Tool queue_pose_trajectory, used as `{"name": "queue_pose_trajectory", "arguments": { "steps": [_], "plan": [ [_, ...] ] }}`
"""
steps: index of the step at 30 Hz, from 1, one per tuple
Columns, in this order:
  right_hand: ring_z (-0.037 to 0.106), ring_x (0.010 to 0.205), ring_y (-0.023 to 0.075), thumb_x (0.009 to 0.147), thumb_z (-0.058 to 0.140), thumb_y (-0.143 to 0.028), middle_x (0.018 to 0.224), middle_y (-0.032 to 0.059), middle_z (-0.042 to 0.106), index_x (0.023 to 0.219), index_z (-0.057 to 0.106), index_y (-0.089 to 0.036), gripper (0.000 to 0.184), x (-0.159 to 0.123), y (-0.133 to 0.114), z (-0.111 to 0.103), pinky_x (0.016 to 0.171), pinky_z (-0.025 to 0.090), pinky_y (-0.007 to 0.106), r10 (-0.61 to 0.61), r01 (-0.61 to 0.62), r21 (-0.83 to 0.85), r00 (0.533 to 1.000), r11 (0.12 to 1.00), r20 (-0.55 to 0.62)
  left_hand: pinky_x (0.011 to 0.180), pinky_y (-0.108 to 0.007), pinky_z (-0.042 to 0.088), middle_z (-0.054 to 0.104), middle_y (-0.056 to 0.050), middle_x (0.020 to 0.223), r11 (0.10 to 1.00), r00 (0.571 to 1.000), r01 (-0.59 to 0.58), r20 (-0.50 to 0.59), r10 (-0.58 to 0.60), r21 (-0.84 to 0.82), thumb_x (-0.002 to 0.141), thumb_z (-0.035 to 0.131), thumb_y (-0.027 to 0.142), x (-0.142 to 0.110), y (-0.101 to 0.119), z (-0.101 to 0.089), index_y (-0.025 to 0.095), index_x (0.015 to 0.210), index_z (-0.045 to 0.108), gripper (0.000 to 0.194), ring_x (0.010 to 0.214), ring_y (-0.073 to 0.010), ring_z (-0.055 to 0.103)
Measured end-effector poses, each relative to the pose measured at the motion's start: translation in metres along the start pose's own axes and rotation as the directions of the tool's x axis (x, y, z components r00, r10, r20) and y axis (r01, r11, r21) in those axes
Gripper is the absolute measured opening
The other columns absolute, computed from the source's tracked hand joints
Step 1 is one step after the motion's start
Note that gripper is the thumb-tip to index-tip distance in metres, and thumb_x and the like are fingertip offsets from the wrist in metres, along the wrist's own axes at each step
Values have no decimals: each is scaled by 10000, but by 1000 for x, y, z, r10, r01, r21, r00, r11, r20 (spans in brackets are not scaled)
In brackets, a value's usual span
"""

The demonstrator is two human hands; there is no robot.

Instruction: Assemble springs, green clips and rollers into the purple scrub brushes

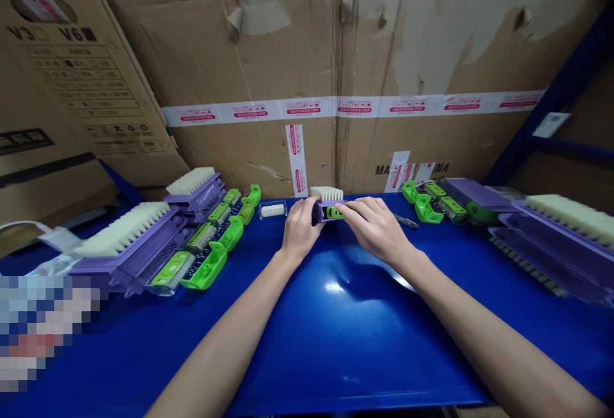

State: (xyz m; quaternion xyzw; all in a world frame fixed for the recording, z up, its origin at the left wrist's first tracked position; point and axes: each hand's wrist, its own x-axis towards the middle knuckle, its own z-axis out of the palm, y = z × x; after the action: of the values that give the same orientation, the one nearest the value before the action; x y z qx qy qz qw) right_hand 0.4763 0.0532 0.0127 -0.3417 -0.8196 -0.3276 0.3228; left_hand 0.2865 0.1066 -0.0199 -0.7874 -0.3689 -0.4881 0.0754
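A purple plastic pleated filter [327,203] with cream ridges on top and a green slotted part on its near face stands over the blue table, at the middle back. My left hand [301,229] is closed around its left side. From the right, my right hand [377,225] has its fingers pressed on the green part and the right edge. Just left of my left hand is a small clear tray [272,209] with a white strip inside. Beyond my right hand, a dark slim tool [405,220] is partly visible.
On the left stand several purple filters [129,232], with green-topped clear boxes [173,269] and bright green caps [210,266] beside them. More purple filters [570,220] and green caps [425,208] lie right. Cardboard [268,149] walls the back; a white cable [43,226] is at left.
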Motion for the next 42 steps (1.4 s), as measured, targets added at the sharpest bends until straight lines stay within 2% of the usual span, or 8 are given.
{"name": "queue_pose_trajectory", "arguments": {
  "steps": [3, 11, 21, 30, 35, 42],
  "plan": [
    [555, 942, 229, 896, 470, -123, 1071, 129, 667, 1181, 594, -111, 311, 1, 0, -3, 770, 458, 372, -32, 32, 4, 999, 999, 4, 875, -389, 507, 666, -107, 1049, 1000, 1000, -5, -2, 5, 3, 749, 700, 203, 0, 0, 0, 173, 1130, 505, 429, 995, -252, 633],
    [553, 986, 219, 882, 462, -88, 1058, 150, 650, 1118, 612, -115, 280, 1, -1, -3, 833, 508, 390, -12, 22, 144, 998, 989, -68, 895, -375, 507, 666, -96, 1077, 999, 1000, 18, 16, -17, -31, 752, 703, 220, 0, -2, 1, 183, 1136, 505, 433, 1029, -240, 628],
    [549, 1055, 238, 878, 435, -56, 1096, 166, 634, 1094, 615, -121, 288, 1, -2, -5, 858, 524, 424, -60, 75, 191, 995, 979, -83, 923, -377, 497, 655, -88, 1109, 997, 998, 56, 44, -53, -61, 756, 689, 202, -2, -4, 1, 197, 1143, 506, 429, 1061, -235, 615],
    [556, 1043, 236, 865, 461, -48, 1096, 160, 624, 1138, 586, -157, 320, -1, -4, -1, 826, 535, 434, 9, 35, 250, 985, 968, -174, 915, -381, 501, 661, -91, 1094, 994, 997, 75, 42, -71, -80, 738, 711, 205, -1, -3, 0, 187, 1130, 519, 437, 1058, -245, 616],
    [550, 1075, 241, 866, 434, -39, 1104, 161, 631, 1095, 610, -154, 312, -1, -6, 3, 834, 529, 433, -16, 55, 208, 983, 977, -185, 924, -382, 498, 659, -96, 1101, 995, 997, 65, 48, -62, -72, 724, 714, 173, -1, -4, 2, 179, 1131, 522, 449, 1062, -247, 614],
    [563, 1074, 230, 893, 419, -80, 1081, 151, 654, 1064, 643, -138, 287, -2, -6, 6, 860, 509, 407, -66, 84, 149, 990, 985, -123, 946, -394, 488, 659, -97, 1112, 997, 997, 49, 64, -45, -59, 738, 700, 198, -2, -5, 2, 186, 1133, 522, 433, 1065, -242, 614]
  ]
}}
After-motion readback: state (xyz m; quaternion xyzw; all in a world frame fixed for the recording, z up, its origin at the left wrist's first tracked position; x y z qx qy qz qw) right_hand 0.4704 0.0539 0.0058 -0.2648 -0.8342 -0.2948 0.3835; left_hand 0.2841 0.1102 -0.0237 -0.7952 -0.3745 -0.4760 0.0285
